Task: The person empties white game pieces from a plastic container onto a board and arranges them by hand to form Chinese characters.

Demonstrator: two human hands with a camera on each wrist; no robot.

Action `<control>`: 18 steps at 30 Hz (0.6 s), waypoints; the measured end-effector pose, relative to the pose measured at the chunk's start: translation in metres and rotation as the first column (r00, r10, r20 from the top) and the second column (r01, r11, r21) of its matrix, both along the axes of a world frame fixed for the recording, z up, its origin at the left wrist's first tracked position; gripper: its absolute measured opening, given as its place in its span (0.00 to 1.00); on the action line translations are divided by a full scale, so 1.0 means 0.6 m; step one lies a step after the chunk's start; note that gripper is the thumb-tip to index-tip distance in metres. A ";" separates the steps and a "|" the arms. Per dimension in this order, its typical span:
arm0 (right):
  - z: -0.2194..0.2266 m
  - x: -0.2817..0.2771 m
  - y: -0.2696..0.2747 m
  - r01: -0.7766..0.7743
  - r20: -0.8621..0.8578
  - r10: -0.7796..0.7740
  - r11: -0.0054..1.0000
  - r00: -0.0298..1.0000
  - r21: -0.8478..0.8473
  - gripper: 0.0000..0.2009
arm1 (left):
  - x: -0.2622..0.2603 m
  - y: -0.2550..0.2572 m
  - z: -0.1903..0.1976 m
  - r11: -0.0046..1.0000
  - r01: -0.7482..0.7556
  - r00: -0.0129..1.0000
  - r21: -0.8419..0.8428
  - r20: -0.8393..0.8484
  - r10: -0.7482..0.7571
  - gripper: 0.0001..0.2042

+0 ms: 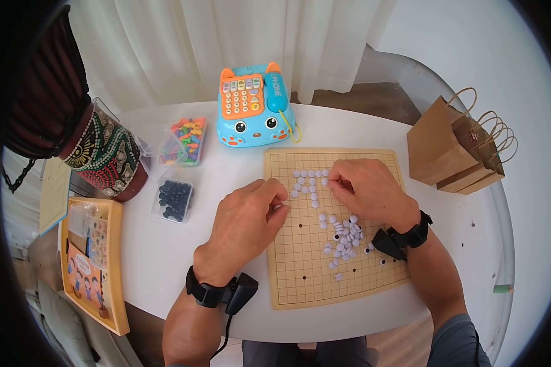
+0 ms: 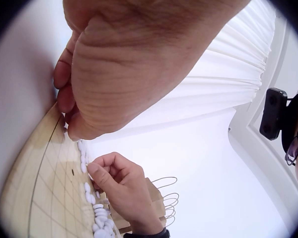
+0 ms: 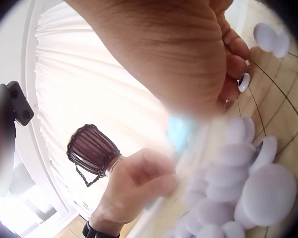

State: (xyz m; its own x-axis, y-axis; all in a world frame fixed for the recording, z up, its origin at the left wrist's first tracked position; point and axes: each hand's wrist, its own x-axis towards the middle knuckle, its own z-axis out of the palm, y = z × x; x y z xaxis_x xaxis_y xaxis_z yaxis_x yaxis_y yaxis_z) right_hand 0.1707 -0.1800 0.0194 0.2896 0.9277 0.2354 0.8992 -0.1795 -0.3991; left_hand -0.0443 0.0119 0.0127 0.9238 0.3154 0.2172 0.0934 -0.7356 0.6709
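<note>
Small white round game pieces (image 1: 313,181) stand in a row and short column on a gridded wooden board (image 1: 294,257), with a loose pile (image 1: 347,235) lower down. Some pieces show dark centres. My left hand (image 1: 246,214) hovers over the board's left edge, fingers curled and thumb near the index finger; I cannot tell whether it pinches anything. Reaching over the upper right of the board, my right hand (image 1: 370,191) has its thumb and index finger close to the row's end. In the right wrist view, a white piece (image 3: 244,82) tilts at its curled fingertips.
Left of the board sit a box of dark pieces (image 1: 174,200) and a box of colourful pieces (image 1: 188,140). A blue toy telephone (image 1: 257,131) stands behind it. Paper bags (image 1: 438,144) are at right; a drum (image 1: 107,150) and wooden tray (image 1: 117,287) at left.
</note>
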 end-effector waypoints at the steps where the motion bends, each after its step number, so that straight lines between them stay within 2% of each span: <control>1: -0.001 0.000 0.000 0.004 -0.001 -0.004 1.000 1.000 0.004 0.06 | 0.000 0.000 0.000 1.000 -0.001 1.000 -0.003 -0.005 0.001 0.09; 11: 0.000 -0.005 0.003 0.035 -0.017 -0.035 0.999 0.999 -0.015 0.12 | 0.000 -0.001 -0.001 1.000 0.001 1.000 -0.005 -0.003 -0.001 0.09; 18: -0.001 -0.005 0.003 0.031 -0.035 -0.031 1.000 0.999 -0.003 0.12 | 0.000 -0.002 0.000 1.000 -0.003 1.000 -0.006 -0.010 0.003 0.09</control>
State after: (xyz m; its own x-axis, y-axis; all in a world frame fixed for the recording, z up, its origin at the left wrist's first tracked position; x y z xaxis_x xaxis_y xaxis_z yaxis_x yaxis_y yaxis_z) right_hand 0.1680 -0.1780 0.0188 0.3261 0.9188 0.2224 0.8788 -0.2080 -0.4294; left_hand -0.0443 0.0109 0.0128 0.9250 0.3193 0.2061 0.1023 -0.7315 0.6742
